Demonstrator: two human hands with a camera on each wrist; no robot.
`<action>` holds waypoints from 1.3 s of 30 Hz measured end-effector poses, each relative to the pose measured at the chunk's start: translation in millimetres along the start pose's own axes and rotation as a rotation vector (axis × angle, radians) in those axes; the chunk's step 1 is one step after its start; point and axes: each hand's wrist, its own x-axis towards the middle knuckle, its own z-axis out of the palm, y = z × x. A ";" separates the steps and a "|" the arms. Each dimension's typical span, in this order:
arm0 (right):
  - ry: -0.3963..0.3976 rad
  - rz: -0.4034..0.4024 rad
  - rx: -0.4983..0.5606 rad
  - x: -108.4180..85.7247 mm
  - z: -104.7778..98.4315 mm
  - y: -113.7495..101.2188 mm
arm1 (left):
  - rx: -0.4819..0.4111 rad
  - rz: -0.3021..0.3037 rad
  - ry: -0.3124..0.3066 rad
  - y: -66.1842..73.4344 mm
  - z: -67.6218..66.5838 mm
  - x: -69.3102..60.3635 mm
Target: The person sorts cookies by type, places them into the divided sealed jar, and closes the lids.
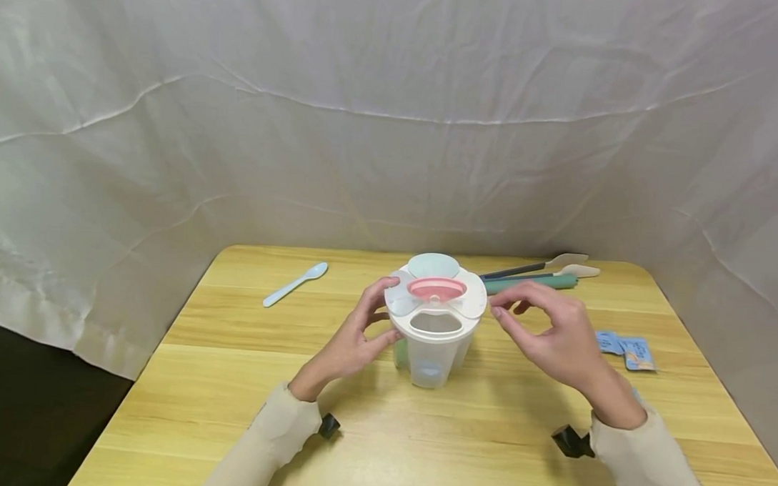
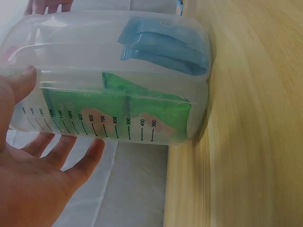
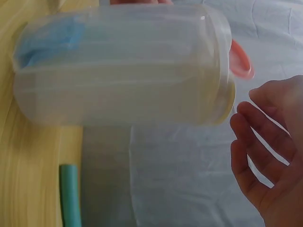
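A translucent lidded container (image 1: 431, 362) stands upright on the table, with a white top and a pink oval handle (image 1: 436, 289). Its front compartment is uncovered; blue packets (image 2: 165, 45) lie low in one section and green packets (image 2: 151, 111) in the section with the measuring scale. My left hand (image 1: 361, 335) grips the container's left side near the top, thumb in front and fingers behind. Beside the right rim is my right hand (image 1: 556, 335), fingers bent and thumb near the index finger. In the right wrist view its fingertips sit just off the lid edge, apparently holding nothing.
A pale blue spoon (image 1: 295, 285) lies on the table to the left. Behind the container at right are a green utensil (image 1: 532, 282) and long dark-handled utensils (image 1: 523, 268). Two blue packets (image 1: 638, 353) lie at the right. A pale cloth (image 1: 392, 164) hangs behind the table.
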 end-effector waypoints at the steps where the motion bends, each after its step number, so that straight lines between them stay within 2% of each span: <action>1: 0.003 0.003 -0.005 -1.1 -1.3 2.3 | -0.001 -0.001 -0.001 0.1 0.0 0.2; 10: 0.015 0.046 -0.043 -10.4 -16.2 25.5 | 0.008 0.011 -0.003 -0.4 0.3 -0.2; 15: 0.015 0.054 -0.078 -15.5 -24.3 37.5 | 0.007 -0.003 -0.003 -0.2 0.0 -0.7; 20: 0.020 0.096 -0.112 -20.8 -30.4 48.6 | 0.013 -0.009 0.002 0.2 -0.5 -1.2; 33: 0.015 0.337 -0.162 -44.5 -50.9 82.8 | 0.020 -0.011 0.007 -0.4 -1.6 -2.1; 39: -0.012 0.428 -0.171 -52.5 -59.0 99.3 | 0.022 -0.004 0.008 -0.2 -2.6 -2.0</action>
